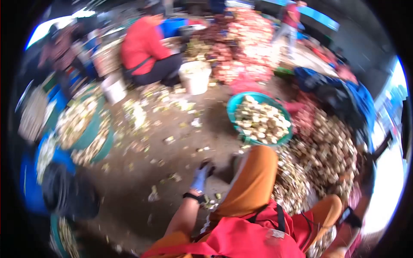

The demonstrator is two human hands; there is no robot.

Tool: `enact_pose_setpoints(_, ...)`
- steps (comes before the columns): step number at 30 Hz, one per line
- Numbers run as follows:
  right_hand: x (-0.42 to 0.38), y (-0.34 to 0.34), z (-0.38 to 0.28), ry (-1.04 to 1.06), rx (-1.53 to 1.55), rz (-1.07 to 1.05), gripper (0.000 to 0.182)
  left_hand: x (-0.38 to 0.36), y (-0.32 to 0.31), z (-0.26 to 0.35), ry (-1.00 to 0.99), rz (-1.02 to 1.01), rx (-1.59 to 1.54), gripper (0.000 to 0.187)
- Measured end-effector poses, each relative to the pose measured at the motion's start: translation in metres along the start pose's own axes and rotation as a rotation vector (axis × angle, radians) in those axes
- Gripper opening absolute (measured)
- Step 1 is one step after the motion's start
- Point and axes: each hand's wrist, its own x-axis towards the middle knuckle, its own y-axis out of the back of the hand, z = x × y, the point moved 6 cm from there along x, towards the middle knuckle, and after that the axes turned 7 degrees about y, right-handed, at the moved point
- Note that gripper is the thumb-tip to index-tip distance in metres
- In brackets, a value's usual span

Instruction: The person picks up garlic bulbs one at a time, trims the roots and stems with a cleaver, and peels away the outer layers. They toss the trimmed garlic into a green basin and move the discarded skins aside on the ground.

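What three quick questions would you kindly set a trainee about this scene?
1. Multiple choice: what does the green basin in front of the knees hold? A) bottles B) rope C) bulbs
2. True or false: the person's left hand is over the floor, outside the basin.
3. Short answer: what colour is the bucket just right of the co-worker in bright red?

Key: 1. C; 2. True; 3. White.

The basin [231,112] is teal, the apron [258,238] red, and the trousers [254,176] plain orange.
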Motion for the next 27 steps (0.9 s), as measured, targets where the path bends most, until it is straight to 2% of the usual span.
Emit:
enact_pose_setpoints(1, -0.004, 0.019, 0.012, 0.075, -0.254, 0.083, 0.031, 0.005, 0.002, -0.004, 0.036, 0.010, 0.004, 0.028)
enact_pose_setpoints(2, -0.009, 0.009, -0.007, -0.049, -0.151, 0.140, 0.031, 0.011, 0.005, -0.009, 0.066, 0.028, 0.010, 0.026)
enact_pose_setpoints(4, -0.008, 0.026, -0.005, -0.014, -0.189, 0.111, 0.035, 0.012, 0.002, -0.012, 0.102, 0.052, 0.044, 0.025)
enact_pose_setpoints(6, -0.014, 0.019, -0.036, 0.045, -0.215, 0.083, 0.037, 0.026, 0.002, -0.021, 0.147, 0.004, 0.021, 0.026)
enact_pose_setpoints(8, -0.011, 0.026, -0.040, -0.008, -0.247, 0.045, 0.038, 0.055, 0.017, -0.034, 0.188, -0.006, -0.025, 0.026)
enact_pose_setpoints(9, -0.012, 0.025, -0.051, 0.003, -0.329, -0.024, 0.041, 0.077, 0.024, -0.041, 0.154, -0.122, 0.044, 0.033)
enact_pose_setpoints(10, -0.009, 0.050, -0.033, 0.055, -0.372, -0.020, 0.045, 0.092, 0.039, -0.051, 0.127, -0.233, 0.111, 0.043)
enact_pose_setpoints(11, -0.008, 0.047, -0.045, 0.137, -0.391, -0.068, 0.047, 0.106, 0.051, -0.053, 0.127, -0.298, 0.166, 0.043)
enact_pose_setpoints(12, -0.005, 0.065, -0.029, 0.080, -0.376, 0.005, 0.048, 0.117, 0.050, -0.053, 0.130, -0.361, 0.219, 0.044)
enact_pose_setpoints(13, -0.003, 0.091, -0.011, -0.097, -0.305, -0.023, 0.045, 0.111, 0.036, -0.041, 0.161, -0.263, 0.192, 0.045)
enact_pose_setpoints(14, -0.003, 0.083, -0.030, -0.080, -0.353, -0.055, 0.044, 0.102, 0.018, -0.025, 0.182, -0.167, 0.165, 0.047)
enact_pose_setpoints(16, 0.002, 0.099, -0.025, -0.263, -0.305, 0.041, 0.042, 0.122, 0.018, -0.017, 0.211, -0.167, 0.125, 0.045)
enact_pose_setpoints(18, 0.004, 0.115, -0.028, -0.283, -0.303, 0.053, 0.041, 0.133, -0.015, -0.007, 0.224, -0.167, 0.075, 0.043)
enact_pose_setpoints(20, 0.013, 0.140, -0.008, -0.353, -0.378, 0.042, 0.040, 0.121, -0.085, 0.045, -0.037, -0.128, 0.182, 0.032)
enact_pose_setpoints(21, 0.017, 0.146, 0.003, -0.393, -0.413, -0.008, 0.036, 0.130, -0.108, 0.054, -0.026, -0.123, 0.189, 0.032)
enact_pose_setpoints(23, 0.028, 0.153, 0.048, -0.400, -0.418, -0.068, 0.035, 0.152, -0.163, 0.068, -0.158, -0.347, 0.375, 0.036)
enact_pose_setpoints(24, 0.032, 0.156, 0.082, -0.387, -0.419, -0.117, 0.035, 0.169, -0.184, 0.067, -0.160, -0.344, 0.381, 0.036)
enact_pose_setpoints(25, 0.031, 0.163, 0.132, -0.434, -0.385, -0.087, 0.037, 0.181, -0.220, 0.063, -0.270, -0.478, 0.712, 0.038)
enact_pose_setpoints(26, 0.022, 0.188, 0.217, -0.549, -0.396, -0.032, 0.031, 0.192, -0.259, 0.058, -0.394, -0.607, 1.041, 0.039)
enact_pose_setpoints(27, 0.037, 0.115, 0.191, -0.396, -0.467, -0.053, 0.025, 0.194, -0.300, 0.053, -0.547, -0.696, 1.233, 0.043)
